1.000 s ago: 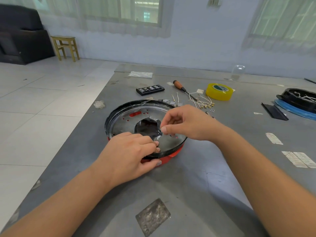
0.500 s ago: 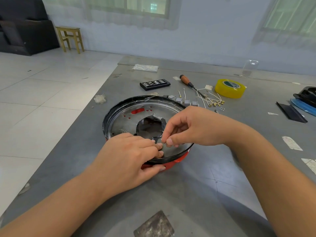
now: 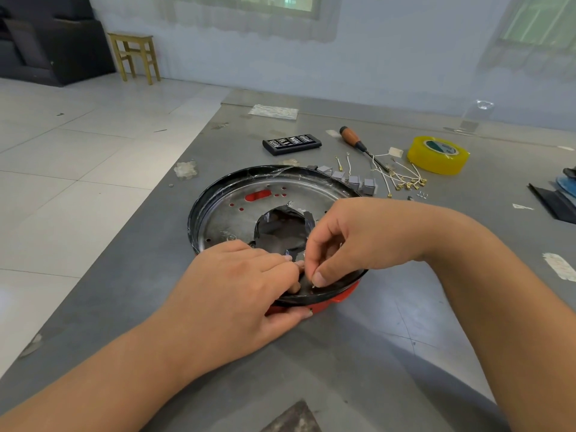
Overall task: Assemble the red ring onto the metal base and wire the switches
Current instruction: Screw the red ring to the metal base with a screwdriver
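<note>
The round metal base with a black rim and a central hole lies on the grey table, sitting on the red ring, which shows under its near edge. My left hand grips the near rim, thumb under the red ring and fingers over the plate. My right hand pinches a small pale part, too small to identify, just above the plate by the near rim. Several grey switches and white wires with brass terminals lie behind the base.
A screwdriver, a black bit case and a yellow tape roll lie at the back of the table. Black and blue parts sit at the right edge. The table's left edge drops to a tiled floor.
My right hand has moved from over the central hole toward the near rim, close to my left hand's fingertips. The camera has come closer and tilted down.
</note>
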Motion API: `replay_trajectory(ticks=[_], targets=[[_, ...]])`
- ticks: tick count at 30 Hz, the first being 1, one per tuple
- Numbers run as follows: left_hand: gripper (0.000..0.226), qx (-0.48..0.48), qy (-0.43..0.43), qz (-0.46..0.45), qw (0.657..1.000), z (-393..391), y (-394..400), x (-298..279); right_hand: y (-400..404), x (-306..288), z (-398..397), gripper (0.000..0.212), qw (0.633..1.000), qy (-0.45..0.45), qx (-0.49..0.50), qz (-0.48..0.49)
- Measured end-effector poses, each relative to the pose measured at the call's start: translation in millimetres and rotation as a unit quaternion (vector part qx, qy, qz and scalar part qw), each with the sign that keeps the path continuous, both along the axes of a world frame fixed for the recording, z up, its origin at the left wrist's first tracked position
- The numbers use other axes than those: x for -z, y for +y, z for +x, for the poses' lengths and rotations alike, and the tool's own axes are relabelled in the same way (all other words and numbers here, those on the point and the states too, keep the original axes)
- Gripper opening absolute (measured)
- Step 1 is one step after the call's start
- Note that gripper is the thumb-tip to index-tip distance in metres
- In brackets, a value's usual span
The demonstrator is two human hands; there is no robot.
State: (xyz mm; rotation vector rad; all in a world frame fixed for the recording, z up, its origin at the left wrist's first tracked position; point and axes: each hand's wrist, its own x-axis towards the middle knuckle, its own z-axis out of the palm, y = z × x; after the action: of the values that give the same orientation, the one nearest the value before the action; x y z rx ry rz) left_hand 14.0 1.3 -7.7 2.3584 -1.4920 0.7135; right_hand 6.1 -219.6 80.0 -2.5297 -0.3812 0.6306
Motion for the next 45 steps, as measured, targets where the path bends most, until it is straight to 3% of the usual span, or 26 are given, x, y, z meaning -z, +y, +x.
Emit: replay_trajectory(ticks=[18, 45], targets=[[0.039, -0.001, 0.006, 0.003, 1.0, -1, 1, -1, 1, 1, 3, 0.005, 0.999, 0.033, -0.018, 0.028], [0.041, 0.011, -0.021, -0.013, 1.0, 0, 1, 4, 12, 4, 6, 0.009, 0.997, 0.026, -0.004, -0.079]])
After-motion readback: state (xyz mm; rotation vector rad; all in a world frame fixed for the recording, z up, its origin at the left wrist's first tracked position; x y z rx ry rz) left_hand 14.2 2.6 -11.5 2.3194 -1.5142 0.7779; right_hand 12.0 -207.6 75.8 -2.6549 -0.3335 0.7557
